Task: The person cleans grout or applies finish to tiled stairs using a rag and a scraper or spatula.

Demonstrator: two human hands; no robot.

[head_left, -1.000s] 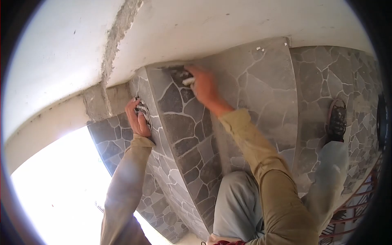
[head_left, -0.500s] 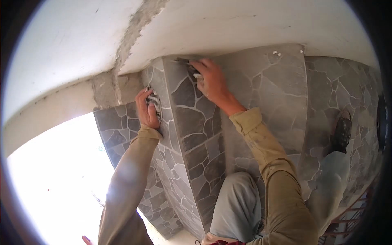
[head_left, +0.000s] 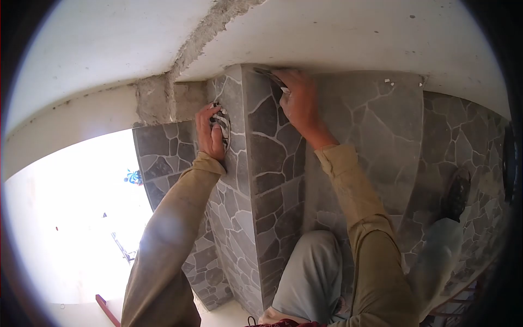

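Observation:
My left hand (head_left: 210, 133) presses a crumpled black-and-white patterned cloth (head_left: 224, 124) against the narrow side of a corner covered in grey stone-pattern tile (head_left: 267, 158). Its fingers are curled over the cloth. Higher up and to the right, my right hand (head_left: 303, 106) grips a thin, flat, dark scraper-like tool (head_left: 266, 72), whose exact kind I cannot make out. That tool lies at the top edge of the tile, where it meets the pale plaster surface. A small whitish bit (head_left: 284, 89) shows beside the right fingers.
Pale plaster (head_left: 338, 32) with a rough cement strip (head_left: 210, 35) runs above the tiles. White bits (head_left: 388, 82) sit near the top edge of the right-hand tile panel. My bent knee (head_left: 310, 261) is below, and a dark shoe (head_left: 456, 193) rests at right. Bright daylight fills the left.
The view has shifted, so the corner and both hands appear farther right. My right hand is still at the tile's top edge with the tool, and my left hand stays on the cloth.

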